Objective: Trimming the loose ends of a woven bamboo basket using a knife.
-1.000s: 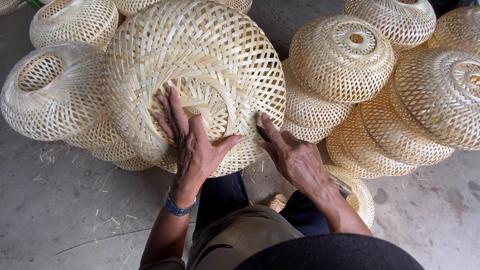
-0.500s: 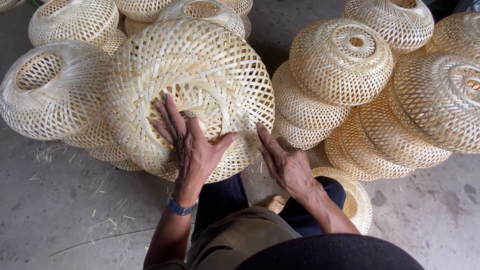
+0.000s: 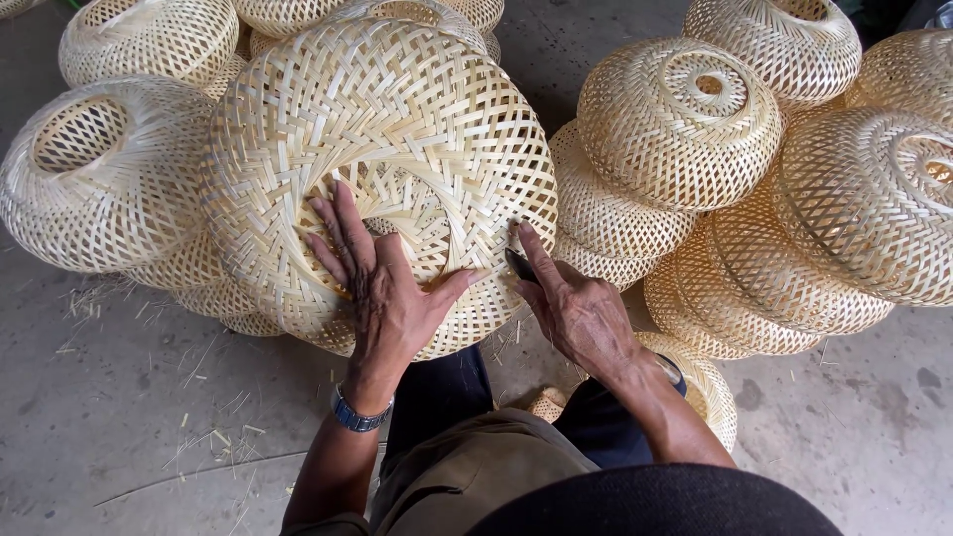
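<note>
Shade: weaving looking complete, rim being finished.
Left hand: lying spread flat on it.
Right hand: pinching dark tool at rim.

Soft, even daylight fills the scene, bright without glare. Shadows are faint and diffuse, darkest in the gaps between the woven baskets and beneath them on the concrete floor. Focus is sharp throughout, with slight wide-angle curving at the edges.

Head cam, steep downward, close-up
</note>
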